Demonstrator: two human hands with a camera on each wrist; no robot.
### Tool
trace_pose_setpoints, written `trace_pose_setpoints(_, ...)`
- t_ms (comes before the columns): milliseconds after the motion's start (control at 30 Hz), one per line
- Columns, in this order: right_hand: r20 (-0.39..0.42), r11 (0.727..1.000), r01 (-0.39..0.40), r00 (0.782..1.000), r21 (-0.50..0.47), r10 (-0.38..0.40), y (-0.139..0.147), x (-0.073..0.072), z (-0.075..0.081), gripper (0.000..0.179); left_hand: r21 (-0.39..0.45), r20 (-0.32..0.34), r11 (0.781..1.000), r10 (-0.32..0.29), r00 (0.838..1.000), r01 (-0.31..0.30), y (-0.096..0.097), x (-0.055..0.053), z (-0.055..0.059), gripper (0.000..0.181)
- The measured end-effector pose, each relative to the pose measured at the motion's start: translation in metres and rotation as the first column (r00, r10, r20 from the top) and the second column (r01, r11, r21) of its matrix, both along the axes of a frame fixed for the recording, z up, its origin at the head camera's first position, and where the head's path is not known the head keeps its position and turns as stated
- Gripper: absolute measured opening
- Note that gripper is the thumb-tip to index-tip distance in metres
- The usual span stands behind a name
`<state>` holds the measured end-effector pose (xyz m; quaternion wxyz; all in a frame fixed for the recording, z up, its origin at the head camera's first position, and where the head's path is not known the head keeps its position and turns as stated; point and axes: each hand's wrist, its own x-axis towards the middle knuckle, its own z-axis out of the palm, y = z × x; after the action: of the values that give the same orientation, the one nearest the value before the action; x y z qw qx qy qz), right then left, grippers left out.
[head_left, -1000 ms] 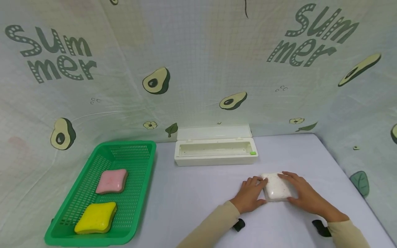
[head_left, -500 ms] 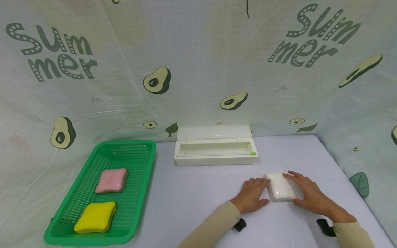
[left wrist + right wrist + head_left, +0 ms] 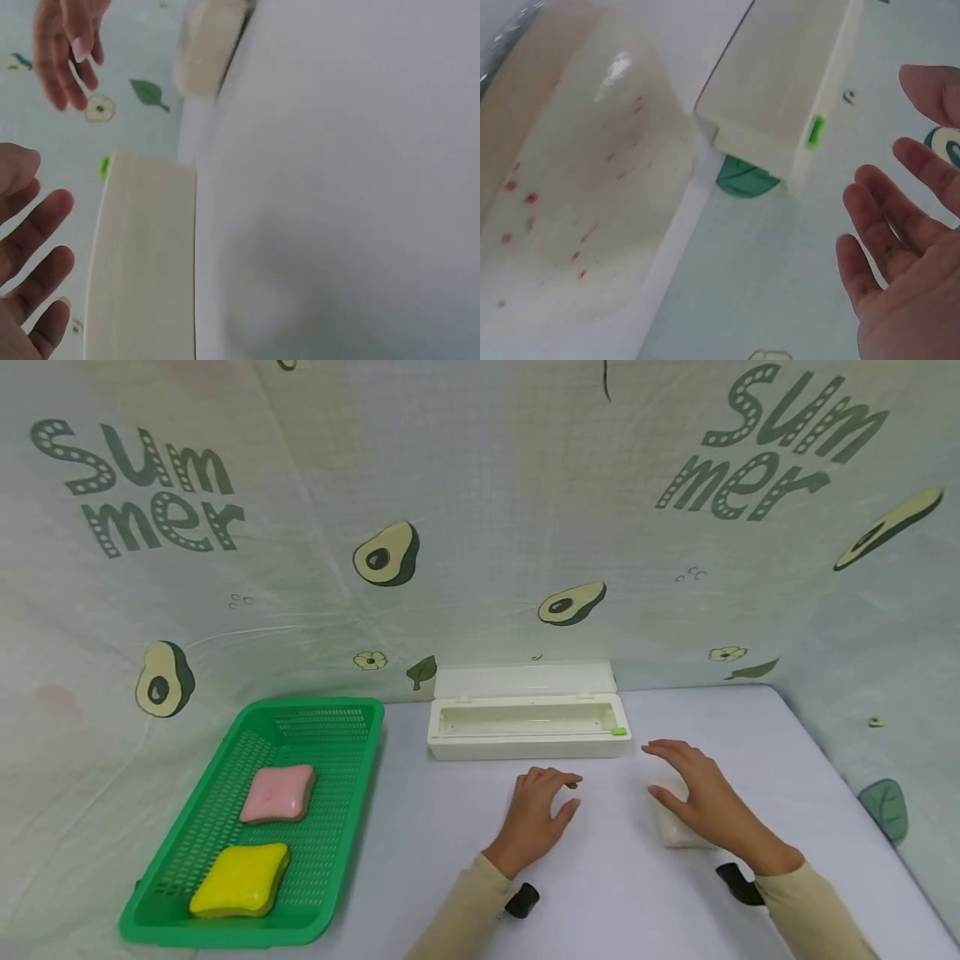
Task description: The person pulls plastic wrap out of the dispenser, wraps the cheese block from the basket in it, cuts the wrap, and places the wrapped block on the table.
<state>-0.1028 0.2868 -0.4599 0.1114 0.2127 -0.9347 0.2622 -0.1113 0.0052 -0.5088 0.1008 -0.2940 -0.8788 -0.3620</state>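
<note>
On the right half of the table lies a white, red-specked, pillow-shaped block (image 3: 678, 833) in clear wrap, partly hidden by the right hand in the head view. The right hand (image 3: 705, 797) hovers over it, fingers spread and holding nothing. In the right wrist view the block (image 3: 592, 180) fills the left side, apart from the fingers (image 3: 881, 225). To the left of the block, the left hand (image 3: 528, 818) is in the air with bent, relaxed fingers and nothing in them. Behind the hands stands a long white box (image 3: 528, 748), lid raised, with a small green slider (image 3: 618, 731) at its front right.
A green mesh basket (image 3: 352, 827) stands on the left of the table, with a pink block (image 3: 277, 793) and a yellow block (image 3: 240, 881) inside. A printed cloth (image 3: 480, 527) hangs behind the table. Each wrist carries a small black strap piece (image 3: 522, 900).
Both hands have let go of the white block. The left hand has moved left, away from it; the right hand has risen and shifted left above it. The view has turned slightly.
</note>
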Motion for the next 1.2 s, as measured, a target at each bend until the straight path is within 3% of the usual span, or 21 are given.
trace_pose_setpoints(133,-0.054,0.999,-0.023,0.998,-0.022,0.021,-0.018,-0.011,0.004,0.058,0.122,-0.016,0.988,0.094,0.995,-0.092,-0.03,-0.008,0.007,0.027)
trace_pose_setpoints(267,-0.084,0.998,-0.052,0.995,-0.038,0.049,-0.032,-0.022,0.005,0.056,0.186,-0.005,0.961,0.21,0.978,-0.205,-0.06,-0.019,0.012,0.03)
trace_pose_setpoints(400,-0.056,0.998,-0.058,0.997,-0.033,0.056,-0.043,-0.036,0.003,0.058,0.191,-0.032,0.936,0.307,0.951,-0.295,-0.085,-0.033,0.012,0.037)
trace_pose_setpoints(500,-0.026,0.998,-0.064,0.998,-0.004,0.064,-0.05,-0.047,0.001,0.06,0.139,-0.056,0.931,0.347,0.936,-0.337,-0.099,-0.044,0.011,0.04)
trace_pose_setpoints(633,0.044,0.995,-0.072,0.997,0.065,0.069,-0.058,-0.06,0.001,0.059,-0.017,-0.049,0.941,0.338,0.94,-0.339,-0.111,-0.056,0.012,0.044)
trace_pose_setpoints(833,0.138,0.987,-0.084,0.988,0.134,0.065,-0.067,-0.07,-0.002,0.051,-0.228,0.008,0.936,0.276,0.961,-0.267,-0.119,-0.067,0.013,0.041)
trace_pose_setpoints(1200,0.086,0.991,-0.096,0.992,0.099,0.087,-0.07,-0.087,-0.008,0.025,-0.288,-0.028,0.909,0.305,0.952,-0.3,-0.124,-0.08,0.016,0.021)
